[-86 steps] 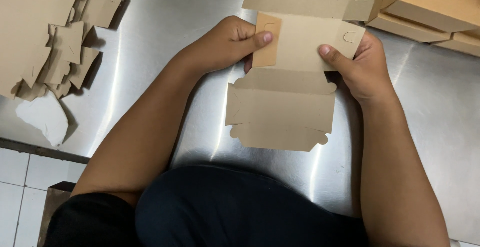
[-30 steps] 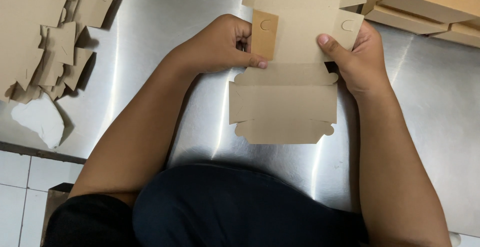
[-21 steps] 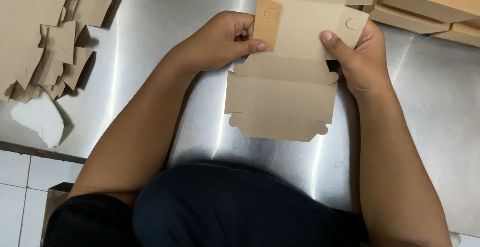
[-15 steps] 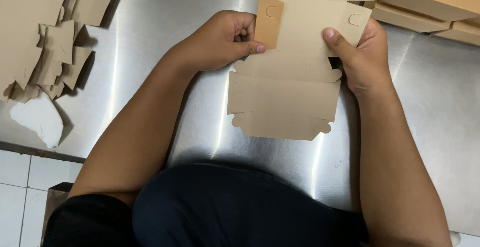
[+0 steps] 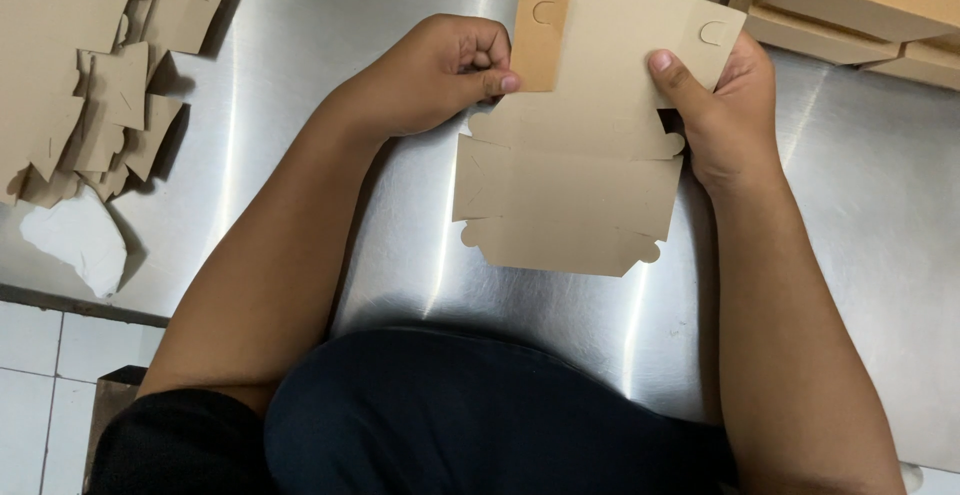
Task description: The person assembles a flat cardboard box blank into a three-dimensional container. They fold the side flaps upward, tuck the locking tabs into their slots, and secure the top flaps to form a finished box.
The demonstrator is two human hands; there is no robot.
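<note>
Flat tan carton blank [image 5: 575, 170], scalloped tabs, approx. half-folded

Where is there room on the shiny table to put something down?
Bare steel table lies between the flat cardboard stack and the left hand, and right of the right hand. Crowded: the cardboard box blank between the hands, folded boxes top right.

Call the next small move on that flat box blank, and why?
Probably fold the right side flap inward to match. The left hand already pinches the left flap folded over the box blank, while the right hand only braces its flap, which lies unfolded.
</note>
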